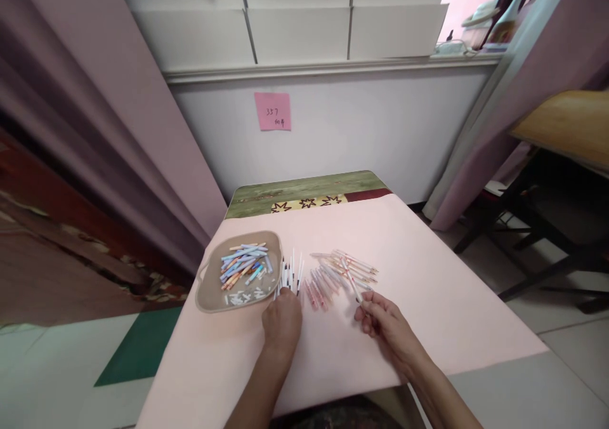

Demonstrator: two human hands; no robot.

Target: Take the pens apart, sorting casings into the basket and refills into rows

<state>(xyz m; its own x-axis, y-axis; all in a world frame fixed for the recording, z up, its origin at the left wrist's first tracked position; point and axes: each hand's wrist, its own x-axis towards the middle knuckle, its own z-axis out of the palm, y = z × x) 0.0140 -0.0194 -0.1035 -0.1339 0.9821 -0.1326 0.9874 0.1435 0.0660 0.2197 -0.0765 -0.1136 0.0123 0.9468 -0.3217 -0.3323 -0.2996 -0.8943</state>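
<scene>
The tray (212,288) sits near the cloth's (428,289) left edge; right of it, beyond the pen pile (323,280), cloth runs wide to the right edge. Well right of the tray, the right hand (389,325) pinches a pen (351,278) by its near end, its far end reaching over the pile. Just beside the tray, the left hand (284,320) meets white pens (293,269); whether it grips them, I cannot tell.

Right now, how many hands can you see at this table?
2. The left hand is at the white pens beside the tan tray; the right hand holds a pale pen near the spread-out pens. No others show.
</scene>
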